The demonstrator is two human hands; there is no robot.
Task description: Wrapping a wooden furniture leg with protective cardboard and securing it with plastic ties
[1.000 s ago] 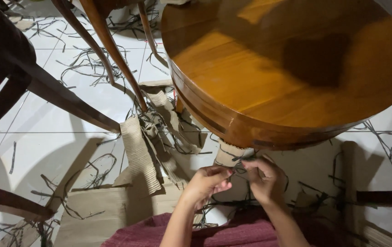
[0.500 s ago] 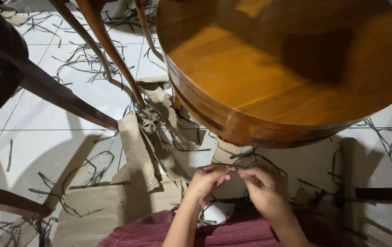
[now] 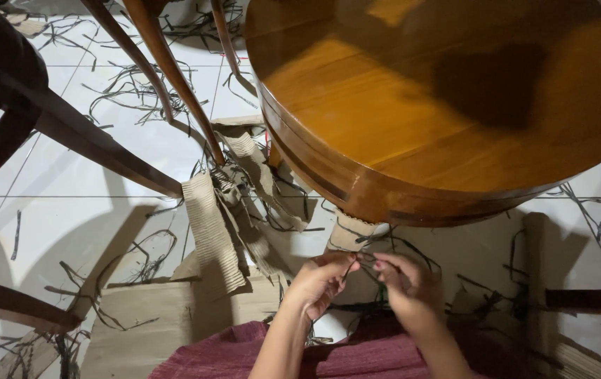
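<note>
The round wooden desk (image 3: pixel 441 105) hides most of its paper-wrapped leg (image 3: pixel 348 233), and the dark thin strip (image 3: pixel 365 258) between the two hands is too fine to follow against the littered floor. Below the desk's edge, the left hand (image 3: pixel 320 279) and right hand (image 3: pixel 405 284) nearly meet fingertip to fingertip. Both sets of fingers are curled and pinching the strip, just in front of the leg.

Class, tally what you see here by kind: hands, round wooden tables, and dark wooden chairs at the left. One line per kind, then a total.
Hands: 2, left hand and right hand, pinching a thin dark strip
Round wooden table: 1
Dark wooden chair: 1
Total: 4
</note>
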